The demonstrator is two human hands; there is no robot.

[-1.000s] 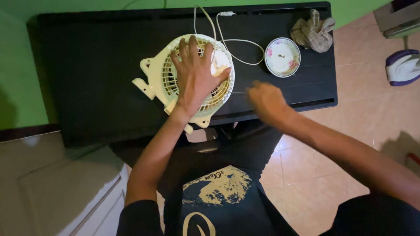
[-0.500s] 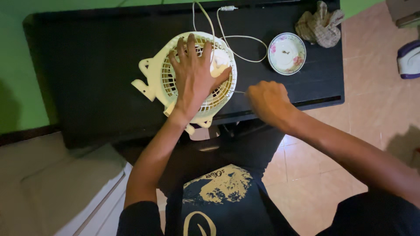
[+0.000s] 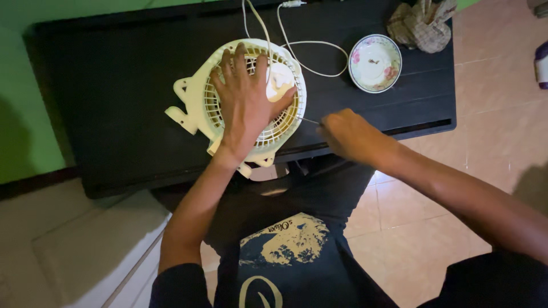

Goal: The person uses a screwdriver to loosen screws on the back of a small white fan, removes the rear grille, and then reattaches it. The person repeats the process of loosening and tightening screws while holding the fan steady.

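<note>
A round cream plastic fan (image 3: 200,102) with a grille lies flat on a black table (image 3: 103,97). My left hand (image 3: 245,102) presses palm-down on the grille, fingers spread. My right hand (image 3: 348,134) is closed around a thin metal tool (image 3: 310,121), whose tip points at the fan's right rim. The tool's handle is hidden in my fist.
A white cord (image 3: 311,48) runs from the fan toward the table's back edge. A small flowered bowl (image 3: 375,63) sits to the right, a crumpled cloth (image 3: 422,23) behind it. Tiled floor (image 3: 491,114) lies to the right, a green wall at left.
My right hand has shifted slightly left toward the fan's rim, with the thin tool now showing. My left hand stays flat on the grille.
</note>
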